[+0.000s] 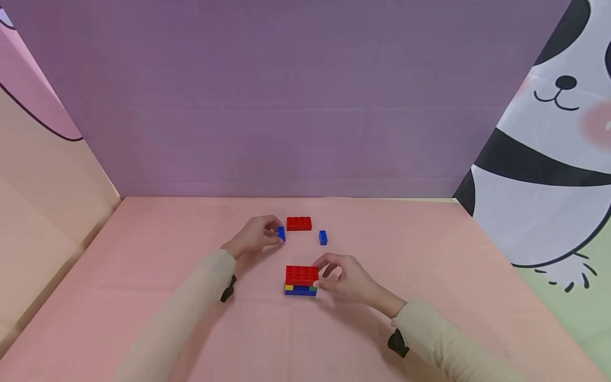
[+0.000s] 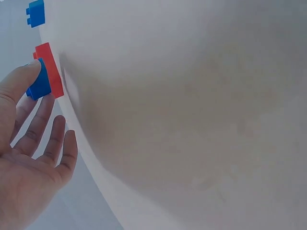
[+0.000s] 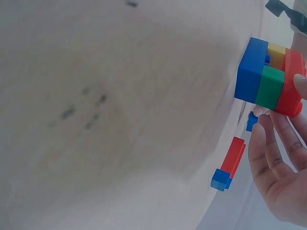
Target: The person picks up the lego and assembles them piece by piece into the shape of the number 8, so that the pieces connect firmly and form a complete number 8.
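Note:
Between thumb and fingers, my left hand (image 1: 256, 233) pinches a small blue brick (image 1: 281, 234) at the back of the table; the left wrist view shows that blue brick (image 2: 41, 80) with the thumb on one face. Nearer to me stands a stack. Its bottom is a blue brick (image 3: 251, 69), its middle a yellow brick (image 3: 277, 55) and a green brick (image 3: 270, 87) with a gap between, and its top a wide red brick (image 1: 302, 275). My right hand (image 1: 350, 280) grips the top red brick at its right end, thumb at the near side and fingers at the far side.
A loose red brick (image 1: 298, 224) lies behind the stack, just right of the left hand. Another small blue brick (image 1: 323, 237) lies to its right and slightly nearer. Pink cloth (image 1: 238, 339) covers the table, and a purple backdrop (image 1: 286, 106) rises behind it.

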{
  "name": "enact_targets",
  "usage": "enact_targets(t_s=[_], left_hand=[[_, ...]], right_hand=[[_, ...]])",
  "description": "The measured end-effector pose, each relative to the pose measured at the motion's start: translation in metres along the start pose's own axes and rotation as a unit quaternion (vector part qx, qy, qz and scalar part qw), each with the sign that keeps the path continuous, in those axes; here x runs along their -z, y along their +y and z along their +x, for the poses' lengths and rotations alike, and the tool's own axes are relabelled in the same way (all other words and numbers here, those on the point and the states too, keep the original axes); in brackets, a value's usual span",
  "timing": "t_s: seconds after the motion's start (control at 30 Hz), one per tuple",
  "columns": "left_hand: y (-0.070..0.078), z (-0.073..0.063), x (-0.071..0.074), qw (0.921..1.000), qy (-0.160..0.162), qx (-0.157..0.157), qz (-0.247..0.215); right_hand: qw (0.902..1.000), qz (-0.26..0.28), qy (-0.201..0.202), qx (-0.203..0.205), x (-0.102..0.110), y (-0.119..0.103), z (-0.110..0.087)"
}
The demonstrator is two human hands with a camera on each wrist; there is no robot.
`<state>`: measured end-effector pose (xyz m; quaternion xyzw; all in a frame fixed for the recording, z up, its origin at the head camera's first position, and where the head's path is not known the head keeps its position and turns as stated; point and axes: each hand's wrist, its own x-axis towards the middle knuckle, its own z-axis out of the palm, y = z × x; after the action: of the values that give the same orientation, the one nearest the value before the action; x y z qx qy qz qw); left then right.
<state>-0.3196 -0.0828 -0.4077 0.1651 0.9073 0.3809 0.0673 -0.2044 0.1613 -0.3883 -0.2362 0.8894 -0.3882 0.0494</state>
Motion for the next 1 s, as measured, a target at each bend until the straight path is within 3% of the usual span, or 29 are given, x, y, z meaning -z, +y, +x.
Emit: enact_targets(t_s=[0.43, 1.0], left_hand=[[0.005, -0.011, 0.006, 0.9994, -0.002, -0.034, 0.002], [0.012, -0.038, 0.009, 0.9917, -0.026, -0.120, 0.036]], right_hand=[[0.9999, -0.001, 0.003, -0.012, -0.001, 0.000, 0.001], [1.0000, 0.000, 0.004, -0.007, 0.000, 0.001, 0.000]])
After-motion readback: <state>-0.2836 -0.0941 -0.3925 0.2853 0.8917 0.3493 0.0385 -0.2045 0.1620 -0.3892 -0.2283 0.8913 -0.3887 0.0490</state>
